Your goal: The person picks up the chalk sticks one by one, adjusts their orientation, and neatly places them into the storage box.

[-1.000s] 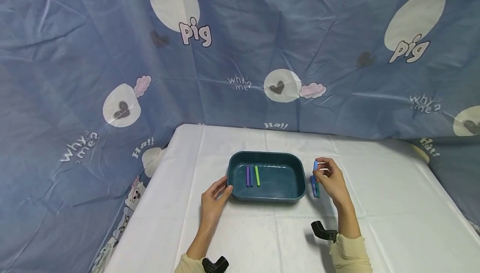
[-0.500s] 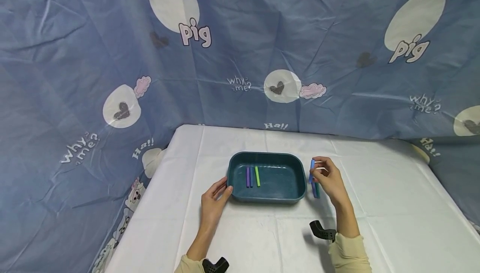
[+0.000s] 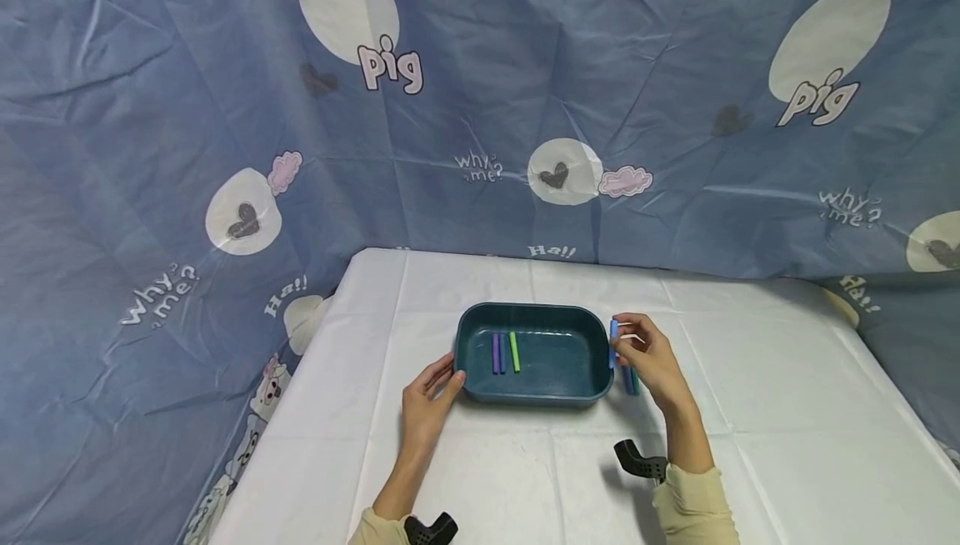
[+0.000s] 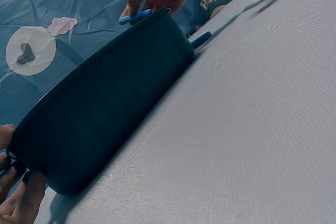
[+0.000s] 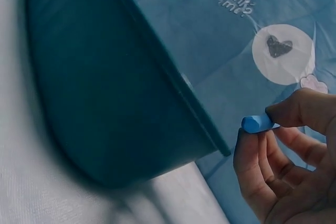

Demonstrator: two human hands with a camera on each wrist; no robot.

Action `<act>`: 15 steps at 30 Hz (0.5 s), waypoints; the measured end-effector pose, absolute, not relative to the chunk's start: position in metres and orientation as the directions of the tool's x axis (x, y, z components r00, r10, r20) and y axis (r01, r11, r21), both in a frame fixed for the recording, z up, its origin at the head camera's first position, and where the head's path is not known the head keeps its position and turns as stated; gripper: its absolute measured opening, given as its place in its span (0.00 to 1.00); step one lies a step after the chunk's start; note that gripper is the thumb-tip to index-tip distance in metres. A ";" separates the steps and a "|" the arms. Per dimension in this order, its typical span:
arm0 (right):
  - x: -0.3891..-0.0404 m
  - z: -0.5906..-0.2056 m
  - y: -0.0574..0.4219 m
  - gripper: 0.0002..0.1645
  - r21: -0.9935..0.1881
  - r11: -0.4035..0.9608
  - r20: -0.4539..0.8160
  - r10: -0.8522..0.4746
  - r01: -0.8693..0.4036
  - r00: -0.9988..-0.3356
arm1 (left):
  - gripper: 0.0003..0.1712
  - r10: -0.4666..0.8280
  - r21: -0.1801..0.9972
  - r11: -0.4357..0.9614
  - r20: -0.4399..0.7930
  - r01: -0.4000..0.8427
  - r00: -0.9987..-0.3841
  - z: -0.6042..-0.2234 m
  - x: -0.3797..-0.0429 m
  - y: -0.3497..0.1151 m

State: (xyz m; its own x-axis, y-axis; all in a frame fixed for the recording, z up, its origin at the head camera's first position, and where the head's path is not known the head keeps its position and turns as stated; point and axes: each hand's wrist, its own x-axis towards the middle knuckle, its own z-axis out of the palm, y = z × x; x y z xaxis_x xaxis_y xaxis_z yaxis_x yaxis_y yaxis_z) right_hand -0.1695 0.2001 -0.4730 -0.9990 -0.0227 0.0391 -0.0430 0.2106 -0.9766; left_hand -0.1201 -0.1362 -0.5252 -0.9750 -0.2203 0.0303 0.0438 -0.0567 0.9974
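A dark teal rectangular tray [image 3: 555, 397] stands on the table. My left hand [image 3: 427, 405] holds its left end, the thumb at the rim; in the left wrist view its fingertips [image 4: 32, 195] touch the outer wall. Upright at the tray's right rim, a light blue chalk-like stick [image 3: 613, 343] is pinched between the thumb and fingers of my right hand [image 3: 652, 362]. Its round end shows in the right wrist view, beside my right thumb [image 5: 294, 109]. Inside the tray lie two purple sticks [image 3: 496, 353] and a light green one [image 3: 514, 352].
A dark blue stick [image 3: 627, 380] and a green stick [image 3: 635, 382] lie on the white tablecloth [image 3: 517, 470], right of the tray and below my right hand. A blue printed curtain [image 3: 465, 95] hangs behind the table. Each wrist carries a black camera mount [image 3: 639, 460].
My right hand has moved left with the light blue stick, from above the loose sticks to the tray's right rim. My left hand and the tray have stayed put.
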 end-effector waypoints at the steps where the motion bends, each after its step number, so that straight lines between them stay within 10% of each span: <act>1: -0.170 -0.473 0.200 0.24 -0.977 0.209 0.039 -0.024 -0.043 -0.999 | 0.25 -0.221 0.997 -0.059 0.030 0.044 -0.975 -0.525 -0.120 -0.136; 15: -0.171 -0.470 0.189 0.24 -0.978 0.201 0.031 -0.071 -0.045 -0.997 | 0.26 -0.214 0.997 -0.062 0.029 0.044 -0.976 -0.525 -0.121 -0.136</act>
State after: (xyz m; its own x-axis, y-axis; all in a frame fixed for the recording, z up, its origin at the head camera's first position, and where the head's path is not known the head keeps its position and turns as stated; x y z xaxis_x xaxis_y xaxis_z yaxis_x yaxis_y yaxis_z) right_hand -0.1710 0.1892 -0.4695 -0.9970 -0.0713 0.0313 -0.0451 0.2014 -0.9785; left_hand -0.1214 -0.1360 -0.5253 -0.9765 -0.2136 0.0294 0.0435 -0.0615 0.9972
